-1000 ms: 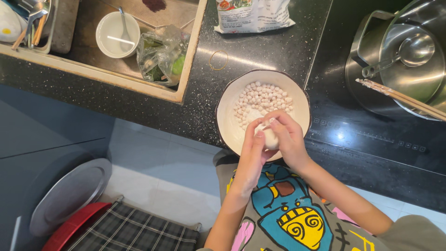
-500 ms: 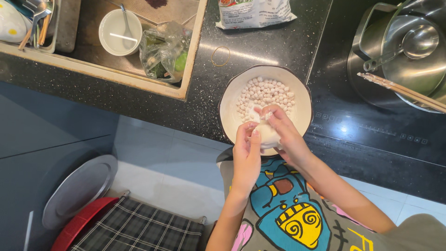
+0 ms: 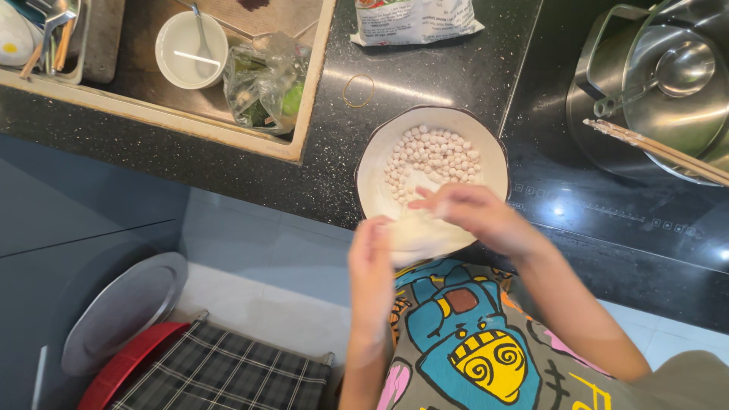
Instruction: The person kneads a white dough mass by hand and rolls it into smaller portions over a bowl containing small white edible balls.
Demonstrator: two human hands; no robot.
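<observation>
Over the near rim of the white bowl [image 3: 372, 178] we've got both hands on a lump of pale dough [image 3: 414, 231]: our left hand [image 3: 370, 262] cups it from the near side, our right hand [image 3: 474, 216] pinches it from the far side. Small dough balls [image 3: 433, 159] fill the bowl's far half on the black desk [image 3: 334, 163]. Far left, the sink [image 3: 152, 68]; far right, a steel pot [image 3: 661, 83] with chopsticks [image 3: 657, 148] across it.

Glossy speckled stone counter [image 3: 425, 83], shiny steel pot [image 3: 668, 91], matt dough [image 3: 414, 231].
</observation>
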